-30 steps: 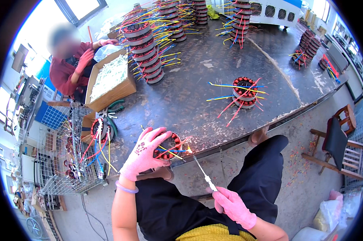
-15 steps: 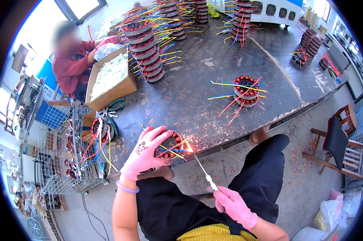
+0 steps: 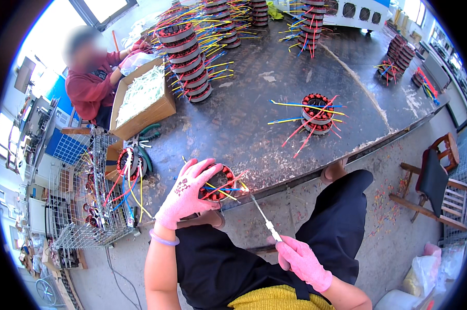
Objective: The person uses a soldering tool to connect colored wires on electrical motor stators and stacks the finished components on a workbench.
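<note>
My left hand point(image 3: 186, 191), in a pink glove, is closed around the left side of a motor stator point(image 3: 227, 178) at the table's near edge. Red, yellow and blue lead wires cross the stator's red-and-black ring and stick out to the right. In my pink-gloved right hand point(image 3: 302, 261) is a slim rod tool point(image 3: 270, 229) with a white grip section and a thin metal shaft. Its tip points up and left at the wire ends, close beside them, with a small bright spot there; whether it touches them I cannot tell.
The dark table point(image 3: 244, 113) holds stacked stators point(image 3: 187, 59) and a short pile point(image 3: 317, 111). A carton of white sleeves point(image 3: 143, 98), pliers point(image 3: 149, 132) and another stator point(image 3: 130, 164) lie leftward. A person point(image 3: 91, 82) sits beyond the carton. A wire basket point(image 3: 91, 227) and chair point(image 3: 432, 183) flank me.
The orange glow at the rod's tip has shrunk to a small bright spot. My right hand has hardly moved, and my left hand keeps its hold on the stator.
</note>
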`<state>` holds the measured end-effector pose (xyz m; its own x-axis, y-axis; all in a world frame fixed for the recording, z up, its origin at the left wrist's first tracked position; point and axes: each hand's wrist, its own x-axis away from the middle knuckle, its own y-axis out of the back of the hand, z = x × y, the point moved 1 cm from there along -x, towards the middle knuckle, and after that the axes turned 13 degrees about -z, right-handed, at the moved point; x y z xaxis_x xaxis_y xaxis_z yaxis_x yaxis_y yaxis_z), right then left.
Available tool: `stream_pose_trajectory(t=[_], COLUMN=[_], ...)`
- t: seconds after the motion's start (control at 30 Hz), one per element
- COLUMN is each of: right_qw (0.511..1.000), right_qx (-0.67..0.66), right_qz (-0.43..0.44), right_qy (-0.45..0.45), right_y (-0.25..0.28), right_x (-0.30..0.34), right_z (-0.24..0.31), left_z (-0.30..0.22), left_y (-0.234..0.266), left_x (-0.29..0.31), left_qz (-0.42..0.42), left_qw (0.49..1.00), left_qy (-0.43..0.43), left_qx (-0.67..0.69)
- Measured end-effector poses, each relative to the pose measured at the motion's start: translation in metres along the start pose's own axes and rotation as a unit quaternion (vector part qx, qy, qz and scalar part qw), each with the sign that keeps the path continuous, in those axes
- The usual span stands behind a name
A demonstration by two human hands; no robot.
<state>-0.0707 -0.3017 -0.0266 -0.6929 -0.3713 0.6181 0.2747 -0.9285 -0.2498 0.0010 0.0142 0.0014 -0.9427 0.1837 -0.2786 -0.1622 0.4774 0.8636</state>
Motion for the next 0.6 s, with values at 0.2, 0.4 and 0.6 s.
stream_pose_trajectory(t=[0.2,0.4,0.6], right_qw=[1.0,0.999,0.999], right_qx=[0.015,0.034,0.03], right_qz=[-0.006,-0.014,-0.008], right_qy=[-0.005,0.007,0.005], right_y=[-0.0004,0.0019,-0.0006], right_x=[0.0018,-0.0004,-0.0002], right_z=[0.0032,0.0011,0.0022], left_z=[0.0,-0.0001,-0.0003], left_y=[-0.0001,0.0007,0.0002], left_x=[-0.0004,0.0002,0.0], left_qz=[0.006,0.008,0.007], left_qw=[1.0,1.0,1.0], left_qy=[0.009,0.007,0.01], left_qx=[0.004,0.001,0.005])
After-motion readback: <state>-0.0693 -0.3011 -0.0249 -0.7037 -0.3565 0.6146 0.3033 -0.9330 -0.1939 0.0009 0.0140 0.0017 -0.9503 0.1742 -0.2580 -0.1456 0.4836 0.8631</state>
